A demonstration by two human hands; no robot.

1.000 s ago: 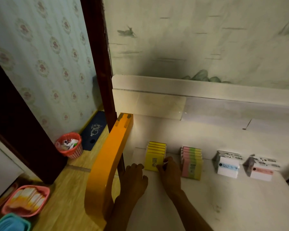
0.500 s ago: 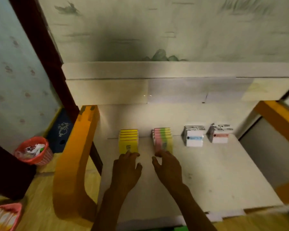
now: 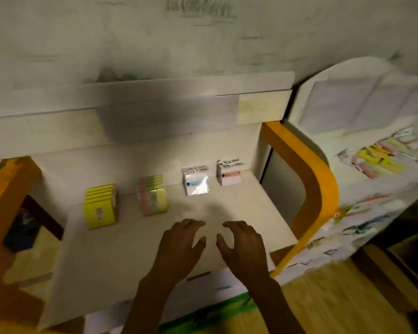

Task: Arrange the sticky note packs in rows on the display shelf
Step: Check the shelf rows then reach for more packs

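Standing in four short rows along the back of the white display shelf are the sticky note packs: one yellow row, one pink-and-green row, and two white rows. Both hands hover over the shelf's bare front, palms down. The left hand and the right hand each have a loose, empty grip, fingers gently curled, touching no pack.
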